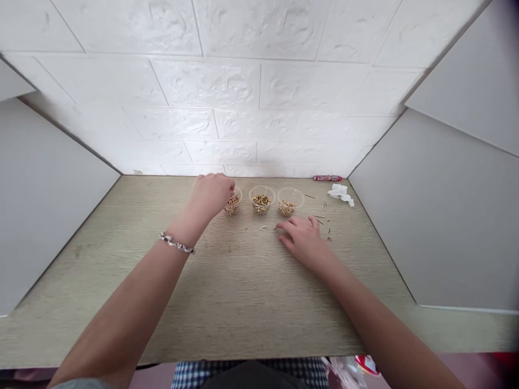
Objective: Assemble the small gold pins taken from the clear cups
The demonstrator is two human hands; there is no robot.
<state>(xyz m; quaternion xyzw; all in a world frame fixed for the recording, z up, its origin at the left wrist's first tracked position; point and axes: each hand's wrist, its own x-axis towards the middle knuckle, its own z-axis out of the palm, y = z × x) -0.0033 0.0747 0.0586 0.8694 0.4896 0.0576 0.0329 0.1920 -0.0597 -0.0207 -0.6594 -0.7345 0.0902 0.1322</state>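
Note:
My left hand point(213, 193), with a beaded bracelet point(177, 244) on its wrist, is bent down over the left clear plastic cup point(233, 204). Its fingers are curled and closed, the tips hidden behind the hand and cup side. Small copper-coloured metal pieces fill part of that cup. Beside it stands a middle cup point(261, 201) of darker gold pieces, then a right cup point(289, 201) with fewer light gold ones. My right hand point(300, 237) rests on the table in front of the right cup, thumb and fingers apart. A tiny dark piece point(275, 228) lies at its index fingertip.
Several thin metal pins point(319, 216) lie scattered right of the cups on the wooden table point(243, 302). Crumpled white tissue point(341, 193) and a red tube-like item point(327, 178) are at the back right. White brick-pattern wall point(239, 124) and grey side panels point(441, 216) enclose the table.

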